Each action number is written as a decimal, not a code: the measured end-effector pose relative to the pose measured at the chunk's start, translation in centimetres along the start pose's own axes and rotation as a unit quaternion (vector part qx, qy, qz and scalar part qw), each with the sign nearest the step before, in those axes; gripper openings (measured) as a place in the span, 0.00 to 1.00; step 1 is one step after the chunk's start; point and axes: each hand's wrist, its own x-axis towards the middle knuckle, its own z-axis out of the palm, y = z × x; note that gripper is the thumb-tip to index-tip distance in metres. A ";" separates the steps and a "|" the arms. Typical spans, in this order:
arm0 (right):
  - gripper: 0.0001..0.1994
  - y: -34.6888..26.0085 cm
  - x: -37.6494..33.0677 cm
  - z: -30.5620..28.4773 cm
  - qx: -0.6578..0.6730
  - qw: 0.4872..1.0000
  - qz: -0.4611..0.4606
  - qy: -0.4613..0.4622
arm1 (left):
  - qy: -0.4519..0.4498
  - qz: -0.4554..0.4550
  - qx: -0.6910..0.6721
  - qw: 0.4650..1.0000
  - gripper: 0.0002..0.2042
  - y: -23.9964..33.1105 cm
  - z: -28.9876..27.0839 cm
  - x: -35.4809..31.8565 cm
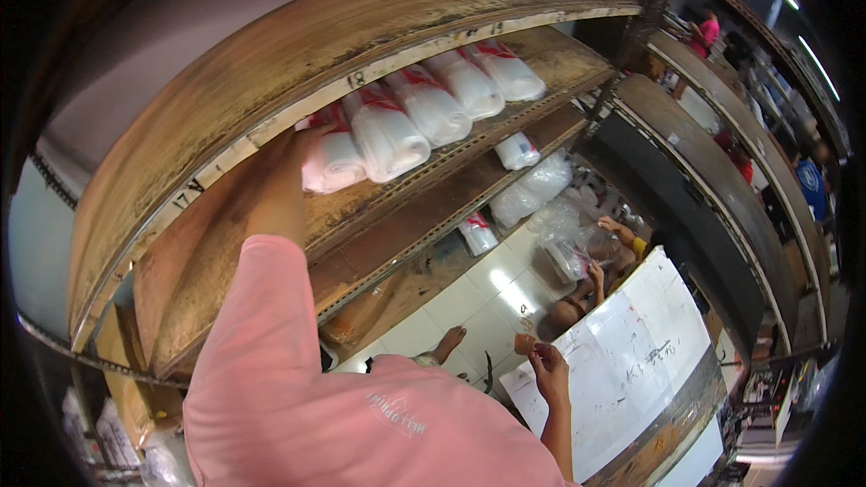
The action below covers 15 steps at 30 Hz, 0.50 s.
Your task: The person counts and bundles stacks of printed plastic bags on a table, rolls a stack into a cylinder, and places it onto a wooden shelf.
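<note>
Left hand on shelf stock, right hand pinching a small brown piece.

Left hand [293, 155] reaches up into the wooden shelf [379, 207], fingers laid against the end white bag roll [332, 160]; whether it grips, cannot tell. More rolls [433, 104] lie side by side to its right. Right hand [548, 368] holds a small brown piece [524, 343] in narrow fingertips, just beside a white sheet [631, 352]. Below, another person's hand [613, 227] handles clear bags [564, 257] on the tiled floor [469, 293].

Left hand [302, 146] outstretched upward, right hand [547, 363] raised, fingers pinched
</note>
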 end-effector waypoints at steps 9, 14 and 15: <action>0.16 1.5 -2.3 0.2 0.019 1.000 0.012 0.009 | -0.029 0.009 -0.138 0.990 0.25 -1.6 -1.2 1.4; 0.16 -0.8 -1.9 0.4 0.009 1.000 0.015 -0.004 | -0.018 0.081 -0.403 0.911 0.25 -7.5 -0.3 0.3; 0.15 -0.4 -1.6 0.4 0.007 1.000 0.003 -0.005 | -0.018 0.095 -0.453 0.886 0.25 -8.8 0.0 -0.3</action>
